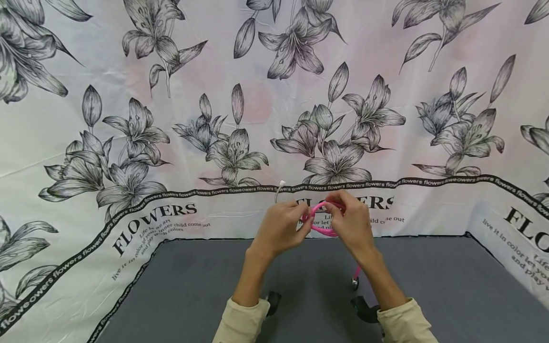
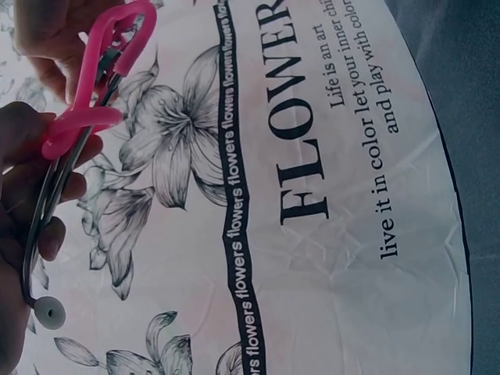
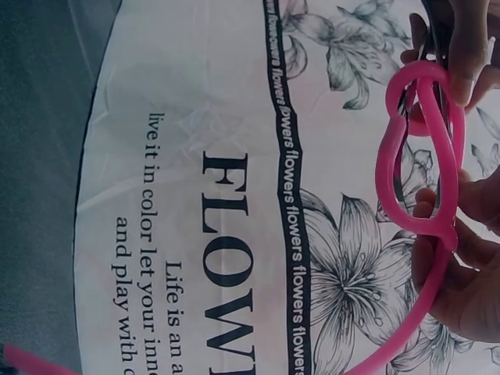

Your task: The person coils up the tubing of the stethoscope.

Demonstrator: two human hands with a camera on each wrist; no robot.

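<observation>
Both hands hold a stethoscope with pink tubing (image 1: 323, 232) in front of the cloth. The left hand (image 1: 276, 227) grips the metal ear tubes (image 2: 48, 183) near where the tubing wraps round them. A pale eartip (image 1: 281, 183) sticks up above that hand. The right hand (image 1: 355, 226) pinches the looped pink tubing (image 3: 447, 148), which is folded over along the metal tubes. Below the right hand, the tubing hangs down to a round metal chest piece (image 1: 355, 284). Fingers hide part of the loops.
A dark grey tabletop (image 1: 193, 286) lies beneath the hands. Behind it hangs a white cloth (image 1: 266, 105) printed with lilies and lettering, which also borders the table at both sides. Black pieces (image 1: 364, 309) sit by the wrists.
</observation>
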